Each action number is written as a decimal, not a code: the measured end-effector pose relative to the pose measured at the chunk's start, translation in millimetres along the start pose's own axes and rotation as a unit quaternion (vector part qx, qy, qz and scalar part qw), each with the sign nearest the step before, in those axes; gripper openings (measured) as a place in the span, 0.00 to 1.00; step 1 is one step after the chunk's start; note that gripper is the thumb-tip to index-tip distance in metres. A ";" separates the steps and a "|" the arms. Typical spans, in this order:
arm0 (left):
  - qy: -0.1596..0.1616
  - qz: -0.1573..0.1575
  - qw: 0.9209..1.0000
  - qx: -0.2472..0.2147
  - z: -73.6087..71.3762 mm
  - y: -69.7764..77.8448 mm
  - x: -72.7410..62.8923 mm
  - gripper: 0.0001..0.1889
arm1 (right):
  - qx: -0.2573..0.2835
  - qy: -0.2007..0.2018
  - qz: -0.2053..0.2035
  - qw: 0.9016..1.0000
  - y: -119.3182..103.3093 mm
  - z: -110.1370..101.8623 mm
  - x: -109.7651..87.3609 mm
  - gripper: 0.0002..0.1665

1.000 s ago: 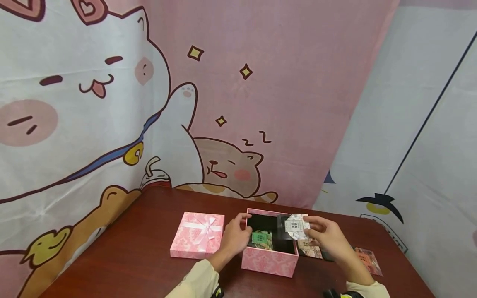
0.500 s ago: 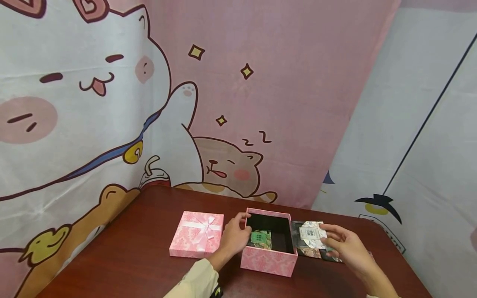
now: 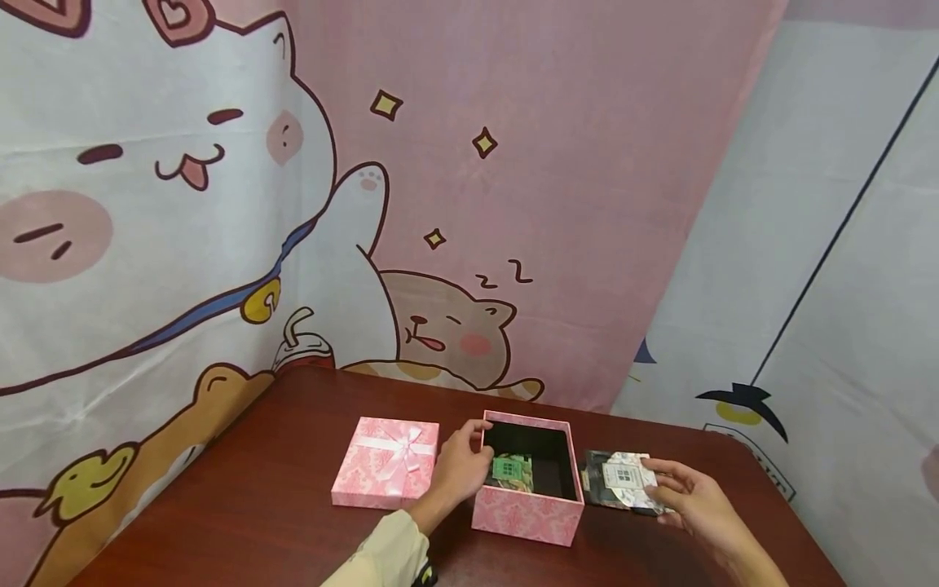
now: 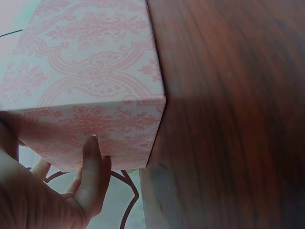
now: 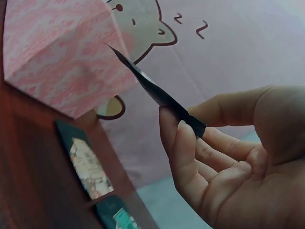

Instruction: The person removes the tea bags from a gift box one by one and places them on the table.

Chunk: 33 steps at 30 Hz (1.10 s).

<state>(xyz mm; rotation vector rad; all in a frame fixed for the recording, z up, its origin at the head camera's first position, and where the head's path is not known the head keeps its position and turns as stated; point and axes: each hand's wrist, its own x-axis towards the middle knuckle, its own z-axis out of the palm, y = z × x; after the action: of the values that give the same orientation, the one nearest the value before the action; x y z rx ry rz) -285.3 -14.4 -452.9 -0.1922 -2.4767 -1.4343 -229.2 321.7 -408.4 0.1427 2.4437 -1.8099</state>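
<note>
A pink patterned gift box [image 3: 526,520] stands without its lid, black inside. My left hand [image 3: 460,466] grips its left wall; in the left wrist view, fingers of that hand [image 4: 62,200] lie against the outer side and the thumb is mostly hidden. Inside the box is a flat packet with a green label [image 3: 511,470]. To the right of the box, my right hand [image 3: 693,499] pinches a thin black packet with a white patterned label [image 3: 623,475]. The right wrist view shows this black packet [image 5: 157,93] nearly edge-on between thumb and fingers.
The pink lid with a bow [image 3: 387,461] lies left of the box. Below the held packet, a dark packet with a pale floral label [image 5: 88,164] and another with a teal label [image 5: 125,219] lie on the brown table [image 3: 257,505]. A cartoon-print cloth [image 3: 587,204] hangs behind.
My right hand has carried the white-labelled packet from above the box rightward, over the packets on the table. The left hand has stayed at the box's left wall.
</note>
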 end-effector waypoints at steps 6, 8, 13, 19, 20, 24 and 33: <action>-0.001 -0.005 1.000 -0.003 -0.2 -1.9 0.1 0.17 | 0.001 -0.009 0.012 1.000 12.9 2.7 4.3 0.32; -0.001 -0.006 1.000 -0.003 -0.2 -2.0 0.1 0.17 | -0.001 -0.012 0.012 1.000 17.1 3.7 4.9 0.33; -0.004 -0.002 1.000 -0.005 0.6 -1.0 0.6 0.17 | -0.021 0.010 0.026 0.999 25.5 7.1 5.6 0.31; -0.004 -0.002 1.000 -0.003 1.3 -0.9 0.8 0.17 | -0.024 -0.013 0.035 0.999 36.6 12.9 7.4 0.28; -0.005 -0.002 1.000 -0.004 1.2 -0.9 0.7 0.17 | -0.024 -0.019 0.036 0.999 38.0 13.7 7.4 0.28; -0.010 -0.001 1.000 -0.006 0.8 -0.7 0.0 0.17 | -0.022 -0.040 0.037 0.998 41.3 15.8 5.9 0.28; -0.008 -0.001 1.000 -0.012 -1.3 0.6 -1.7 0.17 | -0.015 -0.059 0.039 0.997 48.8 17.2 9.0 0.28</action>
<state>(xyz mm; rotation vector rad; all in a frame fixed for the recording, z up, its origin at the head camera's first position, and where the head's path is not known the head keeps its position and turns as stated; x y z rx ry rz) -283.3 -15.3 -452.3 -0.2068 -2.4744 -1.4701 -231.3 319.5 -460.8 0.1232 2.3500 -1.6993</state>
